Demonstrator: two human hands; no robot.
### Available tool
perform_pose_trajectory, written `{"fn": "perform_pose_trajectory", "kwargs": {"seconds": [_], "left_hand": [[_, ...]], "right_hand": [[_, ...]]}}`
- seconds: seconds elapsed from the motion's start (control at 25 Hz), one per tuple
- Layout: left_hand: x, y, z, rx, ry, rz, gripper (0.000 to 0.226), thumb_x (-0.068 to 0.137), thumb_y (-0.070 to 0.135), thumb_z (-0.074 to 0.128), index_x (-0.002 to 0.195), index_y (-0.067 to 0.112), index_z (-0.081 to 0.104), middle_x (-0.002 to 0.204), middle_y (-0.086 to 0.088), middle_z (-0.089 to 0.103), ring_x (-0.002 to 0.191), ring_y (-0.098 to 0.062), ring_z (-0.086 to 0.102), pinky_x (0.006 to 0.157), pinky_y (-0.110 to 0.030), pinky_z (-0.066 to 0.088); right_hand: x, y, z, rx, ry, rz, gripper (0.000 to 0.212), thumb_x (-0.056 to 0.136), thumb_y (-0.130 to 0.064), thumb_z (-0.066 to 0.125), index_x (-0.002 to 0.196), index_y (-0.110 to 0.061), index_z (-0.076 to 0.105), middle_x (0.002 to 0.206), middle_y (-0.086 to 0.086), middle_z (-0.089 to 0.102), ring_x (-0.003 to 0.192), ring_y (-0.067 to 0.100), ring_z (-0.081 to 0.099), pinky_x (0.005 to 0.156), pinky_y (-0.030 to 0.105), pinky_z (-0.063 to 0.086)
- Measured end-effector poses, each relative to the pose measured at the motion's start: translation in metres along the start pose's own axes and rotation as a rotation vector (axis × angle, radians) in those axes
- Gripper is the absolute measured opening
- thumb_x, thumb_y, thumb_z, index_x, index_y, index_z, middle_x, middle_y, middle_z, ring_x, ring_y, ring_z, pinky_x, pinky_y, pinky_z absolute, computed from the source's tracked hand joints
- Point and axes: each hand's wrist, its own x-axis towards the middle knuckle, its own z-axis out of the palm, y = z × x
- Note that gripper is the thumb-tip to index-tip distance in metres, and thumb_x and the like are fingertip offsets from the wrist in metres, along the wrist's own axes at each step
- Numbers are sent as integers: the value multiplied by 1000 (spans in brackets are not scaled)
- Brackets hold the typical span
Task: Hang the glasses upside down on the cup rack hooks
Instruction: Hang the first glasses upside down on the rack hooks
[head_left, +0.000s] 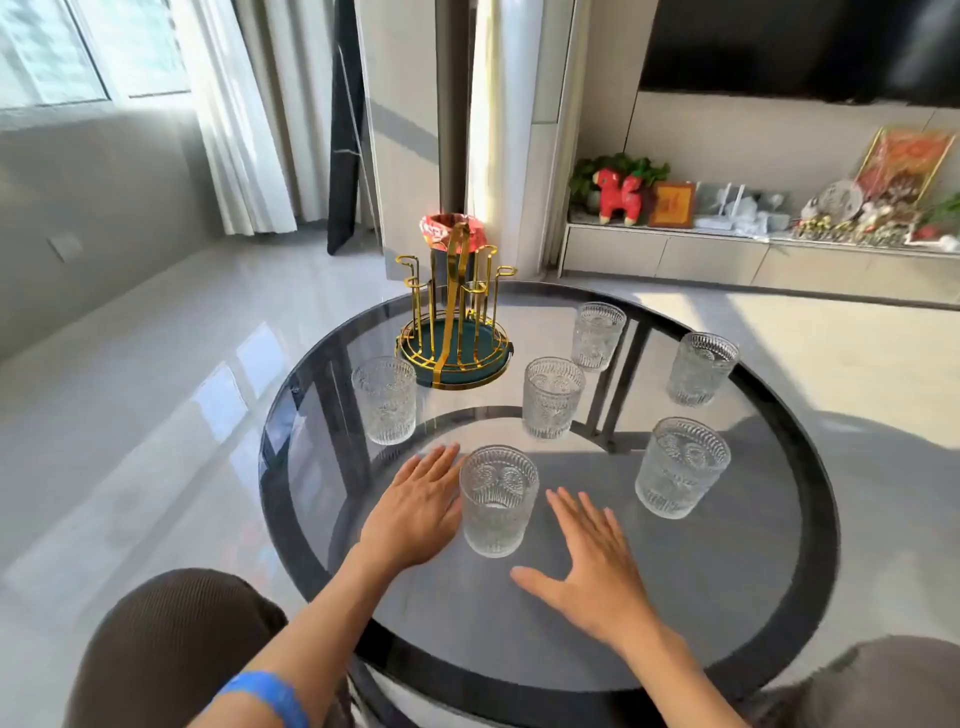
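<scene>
Several clear embossed glasses stand upright on a round smoked-glass table (753, 597). The nearest glass (498, 501) stands between my two hands. My left hand (418, 506) lies flat and open just left of it, its fingers close to the glass wall. My right hand (589, 564) lies flat and open to its right, a short gap away. Other glasses stand at the left (385, 400), the centre (553, 399), the right (681, 467), and two at the far right (597, 336) (701, 369). The gold wire cup rack (454, 322) with a green base stands at the table's far left, its hooks bare.
Behind the rack on the floor stands a bin with a red bag (449, 234). A low cabinet (727, 257) with ornaments runs along the far right wall. My knees show at both lower corners. Grey tiled floor surrounds the table.
</scene>
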Motion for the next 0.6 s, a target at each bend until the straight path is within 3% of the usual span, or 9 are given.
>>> {"fn": "perform_pose_trajectory", "kwargs": {"seconds": [0.08, 0.16, 0.28, 0.36, 0.44, 0.52, 0.6], "left_hand": [[3, -2, 1, -12, 17, 6, 58, 99, 39, 19, 155, 27, 9, 165, 1, 5, 151, -13, 0, 121, -30, -5], [2, -2, 4, -26, 13, -5, 60, 97, 38, 20, 155, 27, 9, 165, 3, 5, 151, -12, 0, 122, -32, -3], [2, 1, -3, -84, 3, -25, 61, 95, 35, 26, 155, 27, 14, 164, 5, 9, 151, -11, 4, 122, -33, 2], [6, 7, -13, -116, -3, -85, 56, 94, 29, 34, 149, 27, 35, 160, 5, 28, 148, -14, 22, 120, -35, 19], [14, 19, -38, -154, 102, -183, 37, 86, 23, 42, 116, 26, 64, 129, 4, 65, 121, -25, 58, 94, -40, 49], [35, 23, -78, -223, 317, -204, 24, 80, 23, 48, 91, 22, 69, 91, 2, 74, 85, -28, 68, 65, -35, 53], [66, 11, -124, -257, 506, -173, 21, 83, 23, 52, 91, 24, 72, 86, 3, 76, 75, -25, 69, 61, -33, 51]], "right_hand": [[5, -13, 8, 149, 38, 21, 110, 60, -79, 53, 150, -34, 10, 150, -21, 15, 138, -3, -1, 116, 30, -2], [13, -30, 13, 253, 120, 23, 110, 53, -73, 63, 147, -32, 23, 137, -23, 31, 131, -5, 14, 118, 34, 9], [21, -47, 8, 365, 155, 17, 96, 47, -64, 70, 133, -34, 43, 125, -24, 53, 116, -16, 30, 117, 38, 15], [26, -50, 2, 462, 157, 15, 77, 45, -54, 77, 116, -44, 50, 111, -23, 62, 112, -21, 38, 110, 34, 30], [32, -57, -13, 581, 189, -1, 71, 46, -38, 85, 109, -46, 54, 106, -19, 67, 108, -4, 57, 94, 28, 47], [51, -68, -45, 593, 315, -65, 72, 46, -38, 85, 111, -44, 55, 111, -18, 63, 105, -4, 58, 88, 19, 47], [82, -81, -90, 497, 403, -133, 72, 45, -52, 80, 112, -42, 55, 111, -20, 57, 101, -8, 54, 82, 11, 42]]}}
